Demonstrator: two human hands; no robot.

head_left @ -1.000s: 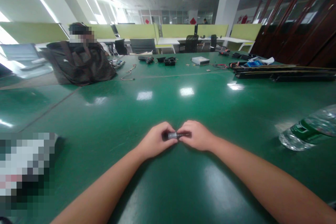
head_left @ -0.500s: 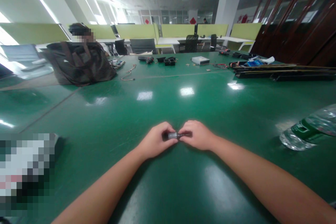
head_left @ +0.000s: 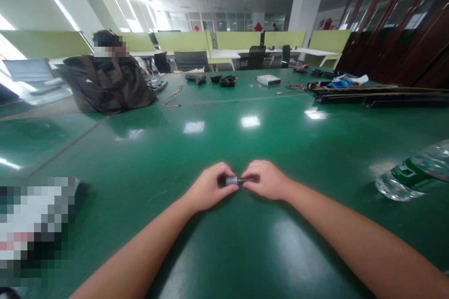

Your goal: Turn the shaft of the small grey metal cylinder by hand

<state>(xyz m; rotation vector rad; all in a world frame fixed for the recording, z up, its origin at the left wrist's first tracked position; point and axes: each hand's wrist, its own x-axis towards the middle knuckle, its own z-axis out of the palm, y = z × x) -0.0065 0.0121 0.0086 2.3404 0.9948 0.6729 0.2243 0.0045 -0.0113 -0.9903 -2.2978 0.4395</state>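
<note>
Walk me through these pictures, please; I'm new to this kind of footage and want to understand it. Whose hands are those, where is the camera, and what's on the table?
There is no machine here: a person works with two bare hands. The view comes from a camera worn on that person's head, facing forward and down, so the forearms reach in from the bottom. The left hand and right hand meet around a small slim item, grey and dark; it is too covered to identify. On the green table are a clear bottle at the right, a blurred-out object at the near left, a dark bag farther back, and a white box near the far edge.
</note>
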